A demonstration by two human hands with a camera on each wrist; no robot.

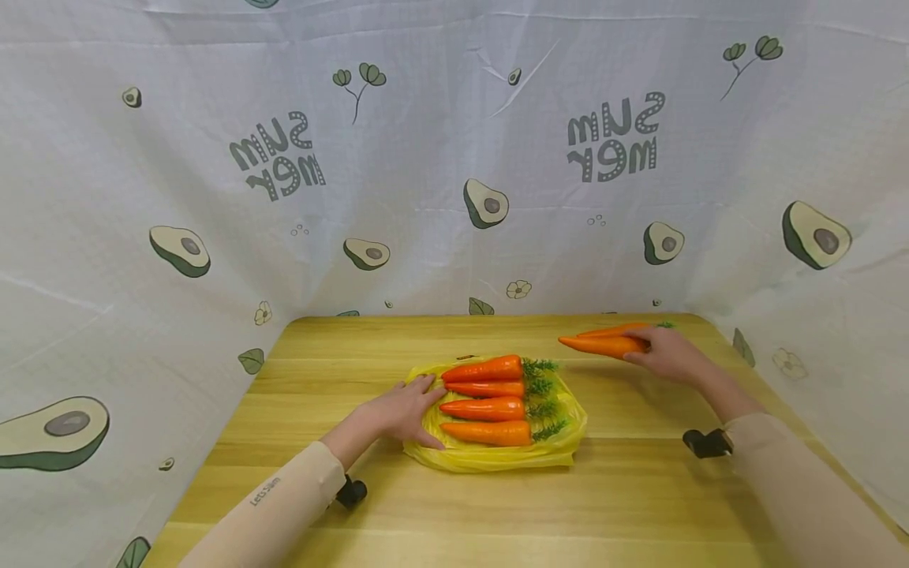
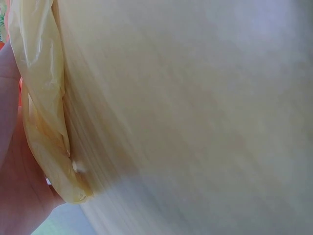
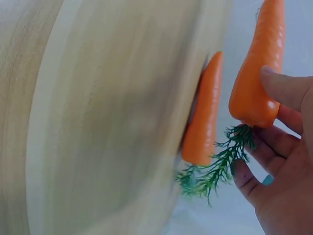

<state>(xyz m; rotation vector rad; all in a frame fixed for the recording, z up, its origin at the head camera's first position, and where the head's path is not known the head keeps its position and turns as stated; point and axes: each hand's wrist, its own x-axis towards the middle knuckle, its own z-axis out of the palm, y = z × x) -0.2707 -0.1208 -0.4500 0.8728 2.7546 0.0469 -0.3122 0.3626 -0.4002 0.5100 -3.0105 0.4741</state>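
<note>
My right hand (image 1: 663, 353) pinches an orange carrot (image 3: 257, 63) near its leafy end, thumb on one side and fingers on the other. The held carrot is raised, its tip pointing left in the head view. Just behind it, a second carrot (image 3: 205, 115) lies on the table. With fingers spread, my left hand (image 1: 406, 412) rests on the left side of a yellow plastic bag (image 1: 497, 460). Several carrots (image 1: 486, 409) lie in a row on the bag, green tops to the right. In the left wrist view, a fold of the bag (image 2: 41, 63) covers part of that hand.
The wooden table (image 1: 639, 489) reaches back to a white curtain (image 1: 426, 158) printed with avocados, which also hangs along both sides. A small dark orange piece (image 1: 465, 357) lies behind the bag. Dark camera mounts (image 1: 706, 443) sit at the wrists.
</note>
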